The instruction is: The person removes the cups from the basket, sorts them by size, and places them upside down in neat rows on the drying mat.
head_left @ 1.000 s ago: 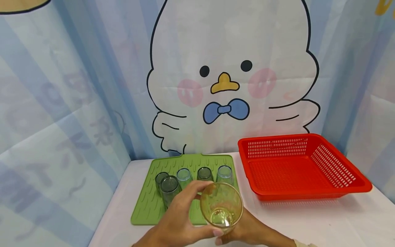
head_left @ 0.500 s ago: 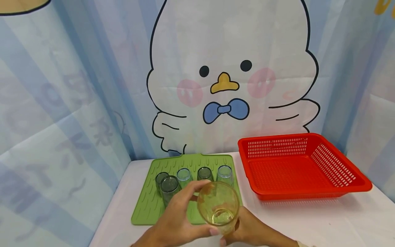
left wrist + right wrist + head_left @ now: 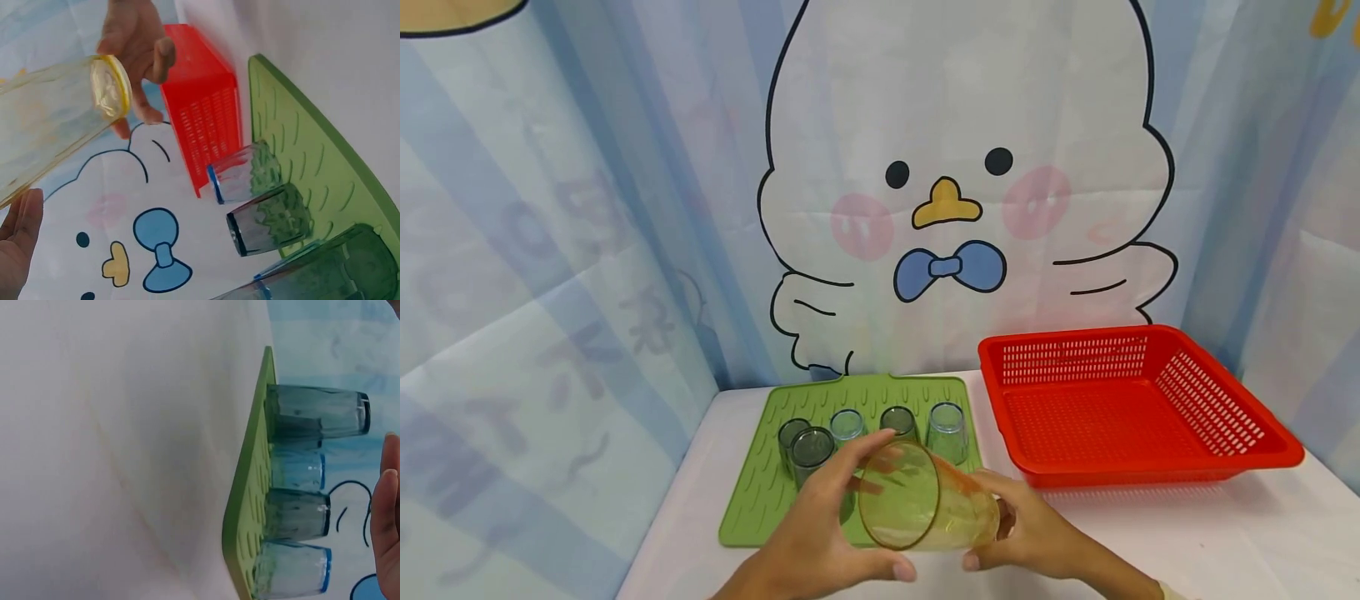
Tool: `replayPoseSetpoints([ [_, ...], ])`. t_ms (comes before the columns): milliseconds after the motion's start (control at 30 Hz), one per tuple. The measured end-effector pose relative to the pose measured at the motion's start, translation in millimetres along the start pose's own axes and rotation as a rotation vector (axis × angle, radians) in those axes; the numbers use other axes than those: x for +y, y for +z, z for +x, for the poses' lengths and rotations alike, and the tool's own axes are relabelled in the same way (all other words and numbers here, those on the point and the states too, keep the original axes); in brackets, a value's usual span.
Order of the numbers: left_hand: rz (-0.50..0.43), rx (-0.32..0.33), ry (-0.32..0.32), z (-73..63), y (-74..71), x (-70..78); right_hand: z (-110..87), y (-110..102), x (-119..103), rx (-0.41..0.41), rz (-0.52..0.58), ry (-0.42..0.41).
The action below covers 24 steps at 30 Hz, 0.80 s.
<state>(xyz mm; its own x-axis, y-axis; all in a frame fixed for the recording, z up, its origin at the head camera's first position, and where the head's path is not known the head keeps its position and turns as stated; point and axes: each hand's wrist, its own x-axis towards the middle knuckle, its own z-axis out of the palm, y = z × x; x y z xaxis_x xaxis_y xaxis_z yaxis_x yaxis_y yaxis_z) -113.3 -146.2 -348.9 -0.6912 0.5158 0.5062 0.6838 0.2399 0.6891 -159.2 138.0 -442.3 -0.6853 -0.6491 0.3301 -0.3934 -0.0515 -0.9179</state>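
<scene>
A tall yellow drinking glass (image 3: 961, 515) is tilted almost onto its side, its wide rim facing left in the head view. My left hand (image 3: 808, 529) holds the rim end, fingers along the far side and thumb below. At the base end, my right hand (image 3: 1037, 529) curls its fingers and thumb around the glass. The left wrist view shows the thick base of the yellow glass (image 3: 111, 86) with the right hand (image 3: 140, 53) close around it. Only the fingers of the right hand (image 3: 387, 519) enter the right wrist view; the yellow glass is out of frame there.
Behind the hands lies a green drying mat (image 3: 748, 508). Several glasses stand upside down on it, among them a tall dark one (image 3: 811, 454) and a pale blue one (image 3: 947, 433). At right sits a red perforated basket (image 3: 1037, 467); a printed curtain (image 3: 1075, 67) hangs behind.
The glass has turned from facing its open mouth toward me to lying sideways, rim left and base right. My right hand has moved out rightward from behind it.
</scene>
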Motion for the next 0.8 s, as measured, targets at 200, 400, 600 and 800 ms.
replayPoseSetpoints([
  [200, 0.002, -0.007, -0.136, -4.9, -1.4, 0.9, -5.3, -15.6, -8.6, 0.03, -0.044, 0.001],
  [400, 0.009, -0.008, -0.189, -10.2, -0.7, -6.9, -6.0, -28.7, -21.9, 0.032, -0.014, -0.022],
  [600, 0.019, -0.008, -0.2, -12.7, 2.4, -15.8, -4.5, -38.6, -35.7, 0.029, -0.032, -0.035],
  [800, -0.079, -0.078, -0.353, -15.4, 6.6, -24.5, -2.9, -42.6, -46.7, 0.025, -0.055, -0.08],
])
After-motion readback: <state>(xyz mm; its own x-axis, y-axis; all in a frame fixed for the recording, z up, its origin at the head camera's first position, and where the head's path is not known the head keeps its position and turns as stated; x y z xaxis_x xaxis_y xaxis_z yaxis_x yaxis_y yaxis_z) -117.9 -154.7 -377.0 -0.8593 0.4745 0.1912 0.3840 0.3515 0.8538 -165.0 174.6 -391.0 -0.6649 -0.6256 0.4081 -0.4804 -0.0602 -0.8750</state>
